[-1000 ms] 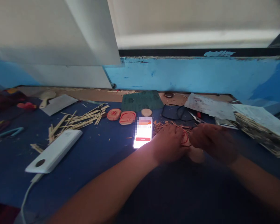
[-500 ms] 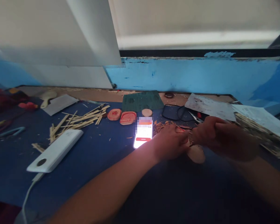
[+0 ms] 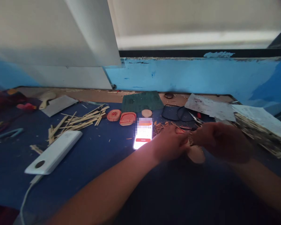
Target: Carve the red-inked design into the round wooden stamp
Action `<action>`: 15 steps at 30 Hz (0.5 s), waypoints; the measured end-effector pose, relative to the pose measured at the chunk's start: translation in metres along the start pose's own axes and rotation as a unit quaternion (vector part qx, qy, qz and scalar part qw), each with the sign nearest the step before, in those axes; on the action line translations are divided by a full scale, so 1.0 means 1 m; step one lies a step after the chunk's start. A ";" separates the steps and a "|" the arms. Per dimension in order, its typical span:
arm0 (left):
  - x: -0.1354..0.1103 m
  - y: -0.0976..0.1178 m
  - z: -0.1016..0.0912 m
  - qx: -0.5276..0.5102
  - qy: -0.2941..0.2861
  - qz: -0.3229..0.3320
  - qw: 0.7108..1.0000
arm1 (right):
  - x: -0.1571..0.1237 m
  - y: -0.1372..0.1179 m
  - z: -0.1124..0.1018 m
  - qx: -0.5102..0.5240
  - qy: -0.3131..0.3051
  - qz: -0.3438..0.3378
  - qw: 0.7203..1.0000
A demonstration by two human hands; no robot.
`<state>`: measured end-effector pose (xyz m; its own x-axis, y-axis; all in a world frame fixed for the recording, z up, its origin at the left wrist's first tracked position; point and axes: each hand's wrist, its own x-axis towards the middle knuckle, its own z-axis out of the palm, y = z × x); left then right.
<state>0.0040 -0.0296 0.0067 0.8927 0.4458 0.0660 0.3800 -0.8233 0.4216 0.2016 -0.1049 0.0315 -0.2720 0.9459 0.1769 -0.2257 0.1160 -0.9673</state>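
Wooden piece point(image 3: 196, 153): your left hand point(image 3: 170, 143) and right hand point(image 3: 219, 140) meet closed over it above counter point(image 3: 103, 156). Carved pieces point(image 3: 128, 118) done behind phone point(image 3: 143, 133); this one unfinished.

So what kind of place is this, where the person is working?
Probably a small craft workbench: wooden sticks and shavings scattered on a blue table, carved oval pieces, and both hands closed on a wooden piece.

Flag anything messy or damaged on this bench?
Wood shavings lie scattered beside the lit phone, just behind the left hand. Loose wooden sticks sprawl unevenly behind the white power bank. The blue wall paint is chipped.
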 end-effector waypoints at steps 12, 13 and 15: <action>0.001 -0.008 0.002 -0.050 -0.010 0.004 0.999 | -0.003 0.005 0.007 -0.030 0.001 0.001 1.000; 0.001 -0.008 0.001 -0.049 -0.015 0.004 0.999 | -0.003 0.003 0.007 -0.030 0.006 -0.002 1.000; 0.000 -0.008 -0.001 -0.042 -0.021 0.009 0.999 | -0.003 0.000 0.005 -0.026 0.009 0.000 1.000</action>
<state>0.0011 -0.0225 0.0038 0.9088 0.4154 0.0374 0.3442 -0.7976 0.4954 0.1975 -0.1094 0.0320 -0.2555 0.9511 0.1735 -0.1771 0.1304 -0.9755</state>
